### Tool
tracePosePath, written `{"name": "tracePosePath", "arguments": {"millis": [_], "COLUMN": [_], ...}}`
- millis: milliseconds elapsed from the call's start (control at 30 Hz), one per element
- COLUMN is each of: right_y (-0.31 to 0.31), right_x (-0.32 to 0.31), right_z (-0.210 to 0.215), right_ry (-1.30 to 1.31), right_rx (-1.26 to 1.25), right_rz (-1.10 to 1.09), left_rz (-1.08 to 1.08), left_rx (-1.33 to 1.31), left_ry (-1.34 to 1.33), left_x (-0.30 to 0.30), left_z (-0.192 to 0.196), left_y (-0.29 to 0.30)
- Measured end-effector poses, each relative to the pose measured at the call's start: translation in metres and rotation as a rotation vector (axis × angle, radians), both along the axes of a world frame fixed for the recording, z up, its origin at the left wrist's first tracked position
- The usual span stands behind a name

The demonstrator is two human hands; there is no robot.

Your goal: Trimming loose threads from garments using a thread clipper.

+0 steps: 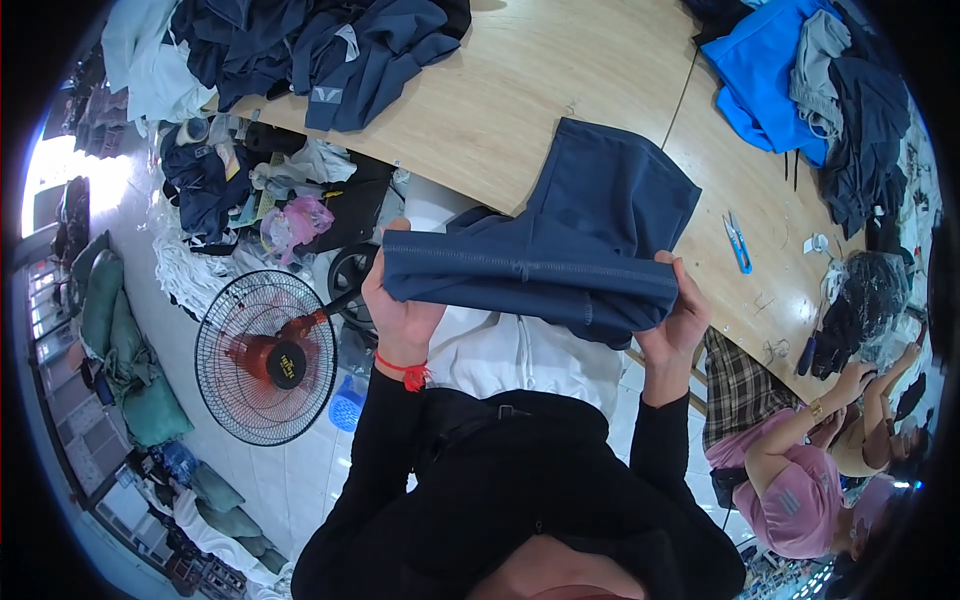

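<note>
A navy pair of shorts (610, 200) is stretched between my two hands, its waistband nearest me and one leg lying out over the table's edge. My left hand (405, 305) grips the waistband's left end, with a red string bracelet at the wrist. At the other end my right hand (680, 320) holds the band, thumb on top. A stitched seam runs along the band between them. Part of my fingers is hidden behind the cloth. To the right of the shorts lies a pair of blue-handled thread snips (738, 245) on the wooden table (520, 80).
Dark garments (330, 60) are heaped at the far left of the table, blue and grey ones (770, 70) at the far right. A standing fan (268, 355) is on my left, near a pink plastic bag (297, 225). A person in pink (795, 500) works at my right.
</note>
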State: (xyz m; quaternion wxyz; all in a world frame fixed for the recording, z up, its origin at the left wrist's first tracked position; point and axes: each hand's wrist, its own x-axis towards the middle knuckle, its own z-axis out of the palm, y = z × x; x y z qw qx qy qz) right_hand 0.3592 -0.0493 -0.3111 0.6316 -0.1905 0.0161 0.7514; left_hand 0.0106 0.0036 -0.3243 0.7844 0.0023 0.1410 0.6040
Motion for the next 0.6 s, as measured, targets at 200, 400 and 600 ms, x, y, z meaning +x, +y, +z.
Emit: {"name": "tracePosePath", "arguments": {"millis": [200, 400, 600], "right_y": [0.007, 0.012, 0.015], "right_x": [-0.011, -0.02, -0.021], "right_z": [-0.006, -0.013, -0.006], "right_ry": [0.199, 0.294, 0.24], "right_rx": [-0.13, -0.213, -0.231], "right_rz": [-0.079, -0.195, -0.176], "left_rz": [0.114, 0.143, 0.077], "left_rx": [-0.085, -0.234, -0.228], "left_ry": [-0.136, -0.24, -0.08], "left_x": [-0.004, -0.006, 0.001], "left_z": [-0.008, -0.034, -0.015], "left_y": [0.026, 0.024, 0.021]}}
